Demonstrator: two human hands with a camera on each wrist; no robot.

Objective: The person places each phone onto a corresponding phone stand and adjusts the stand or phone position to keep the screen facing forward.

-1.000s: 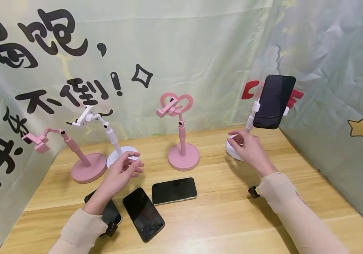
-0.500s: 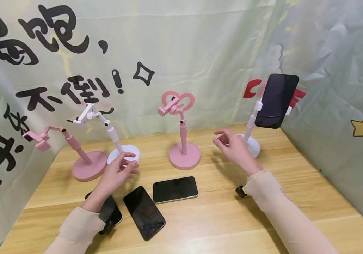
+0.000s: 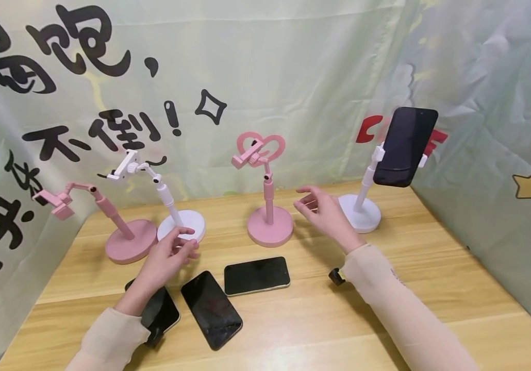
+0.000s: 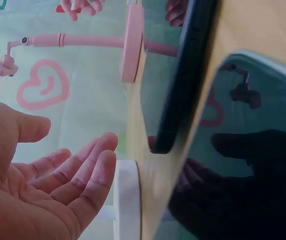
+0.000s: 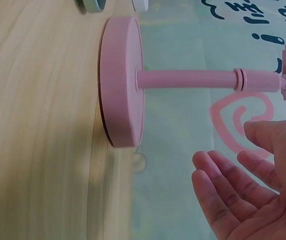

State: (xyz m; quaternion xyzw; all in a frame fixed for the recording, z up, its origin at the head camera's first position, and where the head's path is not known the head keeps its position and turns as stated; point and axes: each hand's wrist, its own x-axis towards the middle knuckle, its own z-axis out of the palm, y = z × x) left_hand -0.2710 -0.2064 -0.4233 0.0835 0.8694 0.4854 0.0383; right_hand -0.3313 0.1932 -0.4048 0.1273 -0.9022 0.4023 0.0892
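The middle pink stand point(image 3: 269, 203) is up on its round foot on the wooden table point(image 3: 312, 330), near the cloth wall point(image 3: 321, 77). A pink heart on the cloth shows behind its clip. The right hand point(image 3: 328, 214) is in the air just beside this stand, on its right. Its fingers are bent a little, and there is nothing in it. On the other side of that hand is a tall white stand point(image 3: 368, 178) with a black phone point(image 3: 405, 147) up in its clip.

The left hand point(image 3: 165, 260) is loose and has nothing in it too. It is in front of the foot of the other white stand point(image 3: 167, 198) and hides a bit of it. I can't tell if the fingertips touch it. At the far left is one more pink stand point(image 3: 108, 208).

Things lie in front as well. A sideways phone point(image 3: 256, 276) is on the wood before the middle pink stand. Next to it is a slanted phone point(image 3: 212, 310). The left arm goes over a third phone point(image 3: 167, 312), so part of that one is covered.
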